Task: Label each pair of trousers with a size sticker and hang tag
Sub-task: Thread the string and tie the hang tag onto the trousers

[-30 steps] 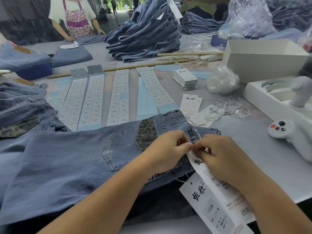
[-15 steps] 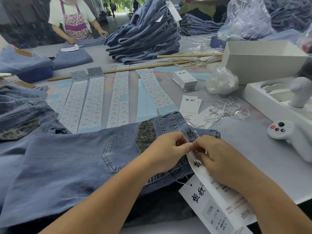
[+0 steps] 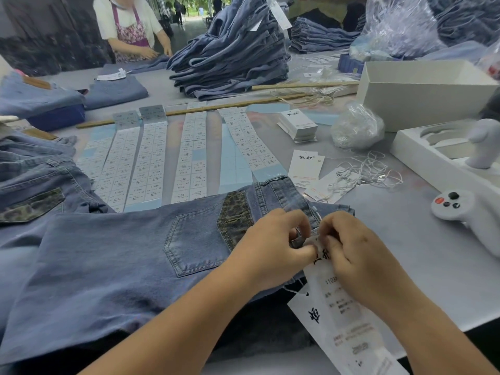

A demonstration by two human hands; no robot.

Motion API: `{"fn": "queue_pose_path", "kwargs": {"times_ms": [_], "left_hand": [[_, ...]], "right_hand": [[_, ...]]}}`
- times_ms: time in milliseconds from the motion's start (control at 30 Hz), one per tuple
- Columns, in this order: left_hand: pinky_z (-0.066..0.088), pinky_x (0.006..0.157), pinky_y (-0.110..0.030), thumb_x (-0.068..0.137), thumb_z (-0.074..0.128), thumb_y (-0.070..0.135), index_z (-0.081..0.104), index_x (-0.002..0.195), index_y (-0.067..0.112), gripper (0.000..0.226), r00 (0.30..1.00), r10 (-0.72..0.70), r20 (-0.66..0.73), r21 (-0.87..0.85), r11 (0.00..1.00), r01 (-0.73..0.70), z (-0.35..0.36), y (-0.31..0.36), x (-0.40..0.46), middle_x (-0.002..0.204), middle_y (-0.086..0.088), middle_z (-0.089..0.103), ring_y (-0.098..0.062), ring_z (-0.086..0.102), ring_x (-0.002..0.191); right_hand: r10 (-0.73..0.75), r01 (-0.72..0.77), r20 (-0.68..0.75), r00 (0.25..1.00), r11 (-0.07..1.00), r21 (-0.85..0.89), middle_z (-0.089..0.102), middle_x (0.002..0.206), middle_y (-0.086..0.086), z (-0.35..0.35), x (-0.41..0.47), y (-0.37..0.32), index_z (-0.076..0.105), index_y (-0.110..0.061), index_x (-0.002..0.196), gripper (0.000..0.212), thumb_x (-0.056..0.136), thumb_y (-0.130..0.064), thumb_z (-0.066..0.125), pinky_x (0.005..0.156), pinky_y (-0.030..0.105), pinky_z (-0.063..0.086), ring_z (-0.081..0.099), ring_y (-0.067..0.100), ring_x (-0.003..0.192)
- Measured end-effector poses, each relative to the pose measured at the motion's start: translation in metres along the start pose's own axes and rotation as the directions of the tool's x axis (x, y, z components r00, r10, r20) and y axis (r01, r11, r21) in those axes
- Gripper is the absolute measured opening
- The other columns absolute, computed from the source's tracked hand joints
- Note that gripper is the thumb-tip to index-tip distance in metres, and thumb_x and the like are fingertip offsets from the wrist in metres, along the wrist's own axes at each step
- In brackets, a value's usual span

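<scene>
Grey table [image 3: 405, 239]: sticker strips [image 3: 151, 163] beyond jeans [image 3: 121, 261]

We can't read the tiny print on the sticker sheets [image 3: 151, 169]; the hang tag [image 3: 349, 320] is blurry, partly under the right hand [image 3: 357, 255], and cut off at the bottom edge.

Both hands [image 3: 273, 247] [image 3: 357, 255] close together, pinching.

Faded blue denim trousers [image 3: 113, 261] under my hands, dark leopard-print patch [image 3: 236, 217] on waistband near pocket. White hang tag with black characters [image 3: 343, 315] near right. White-and-pale-blue size sticker strips [image 3: 151, 163] centre. Grey table [image 3: 405, 255]. White game controller with red and black buttons [image 3: 457, 209] right. Floral purple-pink apron [image 3: 130, 31] far left.
</scene>
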State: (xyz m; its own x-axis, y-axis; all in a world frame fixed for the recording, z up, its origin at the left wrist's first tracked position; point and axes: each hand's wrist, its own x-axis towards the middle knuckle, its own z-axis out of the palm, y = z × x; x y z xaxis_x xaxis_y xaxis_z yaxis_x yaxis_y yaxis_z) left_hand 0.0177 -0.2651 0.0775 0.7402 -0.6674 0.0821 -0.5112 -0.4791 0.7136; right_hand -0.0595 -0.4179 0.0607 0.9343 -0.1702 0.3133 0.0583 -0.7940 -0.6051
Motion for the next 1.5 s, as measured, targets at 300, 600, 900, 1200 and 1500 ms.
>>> {"fn": "queue_pose_path", "kwargs": {"times_ms": [300, 600, 900, 1200, 1500], "left_hand": [[0.049, 0.066, -0.029, 0.093, 0.052, 0.022, 0.068, 0.088, 0.027, 0.018, 0.993, -0.113, -0.020, -0.105, 0.988, 0.110, 0.002, 0.009, 0.006, 0.085, 0.010, 0.062, -0.007, 0.059, 0.075], [0.052, 0.062, -0.033, 0.092, 0.054, 0.016, 0.073, 0.092, 0.020, 0.019, 0.980, -0.190, 0.063, -0.208, 0.958, 0.199, -0.001, 0.009, 0.009, 0.078, 0.002, 0.072, -0.014, 0.063, 0.066], [0.051, 0.066, -0.027, 0.091, 0.053, 0.014, 0.074, 0.100, 0.019, 0.023, 0.978, -0.162, 0.134, -0.283, 0.939, 0.194, -0.005, 0.009, 0.010, 0.076, 0.007, 0.071, -0.009, 0.063, 0.067], [0.040, 0.073, -0.024, 0.092, 0.046, 0.002, 0.074, 0.097, 0.005, 0.029, 0.925, -0.223, 0.306, -0.466, 0.813, 0.350, -0.029, 0.004, 0.015, 0.079, -0.007, 0.064, -0.016, 0.052, 0.072], [0.048, 0.078, -0.031, 0.092, 0.068, 0.026, 0.073, 0.085, 0.021, 0.009, 0.968, -0.130, 0.214, -0.323, 0.926, 0.196, -0.022, 0.000, 0.020, 0.079, 0.002, 0.070, -0.010, 0.060, 0.073]], "right_hand": [[-0.027, 0.025, -0.270, 0.963, 1.000, -0.010, 0.057, 0.079, -0.010, 0.014, -0.007, -0.007, 0.060, -0.015, 0.090, 0.016, 0.087, -0.001, 0.067, 0.063, 0.018, 0.038, 0.053, 0.003, 0.071], [-0.033, 0.006, -0.293, 0.956, 0.995, -0.095, 0.060, 0.078, -0.001, 0.017, -0.007, -0.004, 0.068, -0.010, 0.080, 0.010, 0.084, -0.002, 0.070, 0.062, 0.025, 0.040, 0.056, 0.019, 0.068], [0.003, -0.028, -0.277, 0.961, 0.996, -0.087, 0.053, 0.076, -0.006, 0.019, -0.007, -0.009, 0.055, -0.018, 0.079, 0.016, 0.090, -0.011, 0.064, 0.063, 0.031, 0.036, 0.050, 0.017, 0.064], [-0.057, 0.050, -0.319, 0.946, 0.998, -0.031, 0.047, 0.074, -0.017, 0.019, -0.007, -0.017, 0.050, -0.024, 0.079, 0.011, 0.089, -0.022, 0.054, 0.062, 0.021, 0.036, 0.049, 0.004, 0.066], [-0.015, 0.031, -0.229, 0.973, 0.997, 0.069, 0.059, 0.081, -0.010, 0.015, -0.008, -0.011, 0.065, -0.018, 0.087, 0.009, 0.092, -0.011, 0.063, 0.063, 0.022, 0.046, 0.058, 0.007, 0.074]]}}
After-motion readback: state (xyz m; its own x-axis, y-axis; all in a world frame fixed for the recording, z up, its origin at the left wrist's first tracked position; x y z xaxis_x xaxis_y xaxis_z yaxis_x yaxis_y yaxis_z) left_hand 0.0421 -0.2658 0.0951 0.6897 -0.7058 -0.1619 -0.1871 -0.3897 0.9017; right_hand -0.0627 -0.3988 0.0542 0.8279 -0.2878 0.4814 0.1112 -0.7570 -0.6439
